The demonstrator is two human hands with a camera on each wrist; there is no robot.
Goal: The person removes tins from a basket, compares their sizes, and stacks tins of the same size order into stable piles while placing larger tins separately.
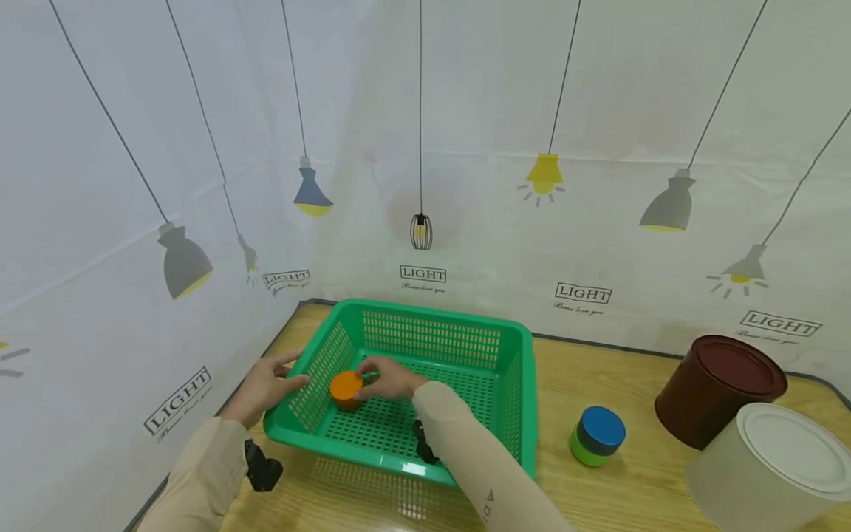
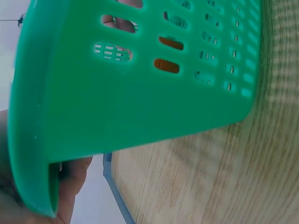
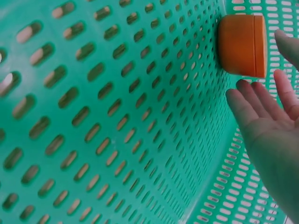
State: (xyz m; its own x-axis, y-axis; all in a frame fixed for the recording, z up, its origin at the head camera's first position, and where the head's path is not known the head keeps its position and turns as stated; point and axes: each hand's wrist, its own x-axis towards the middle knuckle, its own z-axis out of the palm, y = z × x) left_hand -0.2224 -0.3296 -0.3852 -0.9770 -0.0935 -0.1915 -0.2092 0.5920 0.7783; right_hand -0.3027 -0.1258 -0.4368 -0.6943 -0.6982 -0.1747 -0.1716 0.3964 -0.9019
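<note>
A green plastic basket (image 1: pixel 415 445) with slotted walls stands on the wooden table. Inside it, near the left wall, an orange round lidded jar (image 1: pixel 346 390) sits upright on the basket floor. My right hand (image 1: pixel 388 378) reaches over the front rim, fingers spread around the jar's right side. In the right wrist view the fingers (image 3: pixel 247 105) look fairly straight, with a gap between them and the jar (image 3: pixel 240 45). My left hand (image 1: pixel 267 384) grips the basket's left rim, its thumb over the edge. Through the slots in the left wrist view, bits of orange show.
Right of the basket stands a small jar with a blue lid and green base (image 1: pixel 597 436). Farther right are a dark brown lidded tub (image 1: pixel 718 388) and a white lidded tub (image 1: pixel 771 465). A lamp-printed curtain (image 1: pixel 479 222) closes off the table's back and left.
</note>
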